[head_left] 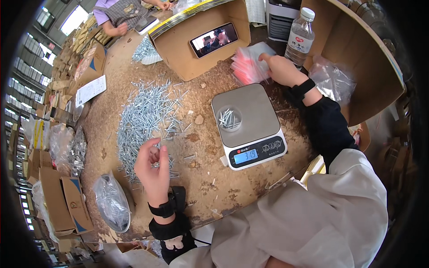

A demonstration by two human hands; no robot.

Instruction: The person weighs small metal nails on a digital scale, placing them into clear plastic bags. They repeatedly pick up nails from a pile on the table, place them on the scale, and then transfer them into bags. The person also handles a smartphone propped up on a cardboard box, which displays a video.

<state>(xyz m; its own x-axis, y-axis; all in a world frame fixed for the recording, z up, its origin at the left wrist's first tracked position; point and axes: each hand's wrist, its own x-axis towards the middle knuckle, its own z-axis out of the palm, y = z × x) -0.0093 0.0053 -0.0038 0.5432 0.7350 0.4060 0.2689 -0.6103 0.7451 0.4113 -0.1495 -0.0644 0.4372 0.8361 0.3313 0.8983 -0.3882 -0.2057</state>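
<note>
My left hand point(152, 166) hovers at the near edge of a loose pile of silver screws point(147, 111), its fingers loosely curled and the thumb apart from them, with nothing visible between them. At the far right, my right hand point(286, 71) has its fingertips on a stack of small clear plastic bags point(248, 66) with red edges, and appears to pinch one. Part of that grip is hidden. Between the hands stands a white digital scale point(268, 127) with a lit display. On its grey plate a small clear cup point(230, 119) holds several screws.
A cardboard box point(178, 62) on its side holds a phone point(214, 40). A water bottle point(300, 40) and a crumpled clear bag point(333, 80) are at right, beside another carton point(375, 67). A bowl with bagged screws point(111, 203) sits front left. Across the table is another person point(120, 15).
</note>
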